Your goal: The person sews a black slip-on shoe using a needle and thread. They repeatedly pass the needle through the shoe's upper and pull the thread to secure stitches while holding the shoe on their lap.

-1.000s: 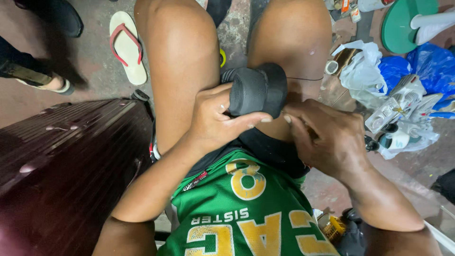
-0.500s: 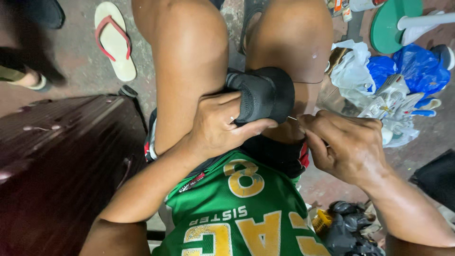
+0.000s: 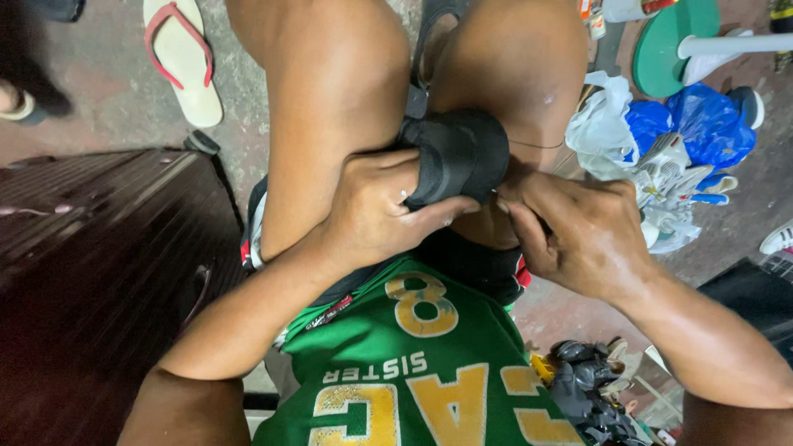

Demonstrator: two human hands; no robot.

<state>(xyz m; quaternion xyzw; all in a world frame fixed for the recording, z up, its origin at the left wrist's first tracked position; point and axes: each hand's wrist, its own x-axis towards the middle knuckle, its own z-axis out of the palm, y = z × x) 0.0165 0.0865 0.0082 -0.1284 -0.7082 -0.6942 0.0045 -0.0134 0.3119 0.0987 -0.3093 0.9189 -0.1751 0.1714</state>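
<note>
A black padded piece (image 3: pixel 458 153), shaped like part of a shoe, rests against my bare knees. My left hand (image 3: pixel 376 211) grips it from the left, with the thumb stretched along its lower edge. My right hand (image 3: pixel 578 235) has its fingertips pinched together at the piece's lower right corner, touching it. What lies between those fingertips is hidden. A thin thread (image 3: pixel 537 146) runs from the piece across my right knee. I wear a green jersey (image 3: pixel 413 372).
A dark wooden surface (image 3: pixel 91 272) fills the left side. A white flip-flop with red straps (image 3: pixel 182 58) lies on the concrete floor above it. At the right are a white bag (image 3: pixel 603 124), blue bags (image 3: pixel 710 120), pale shoes (image 3: pixel 673 177) and a green round base (image 3: pixel 669 37). Dark shoe parts (image 3: pixel 586 388) are piled at lower right.
My right hand had drawn a little to the right with the thread taut; now its fingertips are back at the piece's edge. My left hand kept its grip.
</note>
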